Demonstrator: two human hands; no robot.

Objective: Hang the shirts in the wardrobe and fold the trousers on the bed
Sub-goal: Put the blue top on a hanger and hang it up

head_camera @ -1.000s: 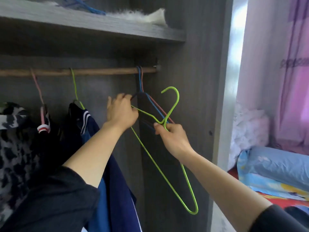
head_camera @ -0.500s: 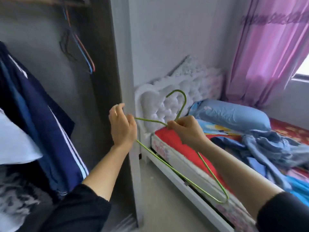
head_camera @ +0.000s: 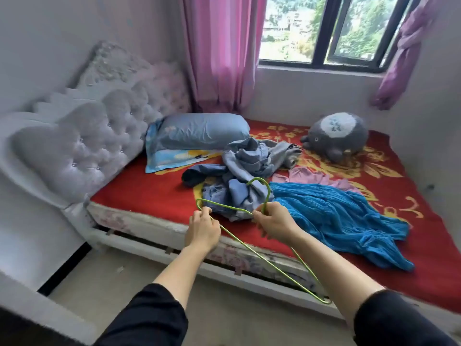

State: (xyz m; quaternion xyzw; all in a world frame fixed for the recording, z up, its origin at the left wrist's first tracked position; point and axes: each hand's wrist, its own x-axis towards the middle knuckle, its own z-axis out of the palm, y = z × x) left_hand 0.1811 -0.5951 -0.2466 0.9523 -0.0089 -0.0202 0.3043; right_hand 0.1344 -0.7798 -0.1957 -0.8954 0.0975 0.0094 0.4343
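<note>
I hold a green wire hanger [head_camera: 259,258] with both hands in front of the bed [head_camera: 139,193]. My left hand [head_camera: 202,231] grips its left shoulder corner. My right hand [head_camera: 275,222] pinches the neck just under the hook. On the red bedcover lies a crumpled pile of grey-blue clothes [head_camera: 249,168], with a bright blue crinkled garment [head_camera: 341,218] spread to its right and a pale pink garment [head_camera: 316,178] behind that. The wardrobe is out of view.
A blue pillow [head_camera: 202,132] lies by the tufted white headboard [head_camera: 82,143]. A grey plush toy [head_camera: 336,136] sits at the bed's far side under the window [head_camera: 324,31]. Pink curtains [head_camera: 219,53] hang behind. Bare floor [head_camera: 224,305] runs along the bed's near edge.
I have turned from the wardrobe to face the bed, carrying the green hanger off the rail. Both hands keep their hold on it, now lower and over the bed's edge.
</note>
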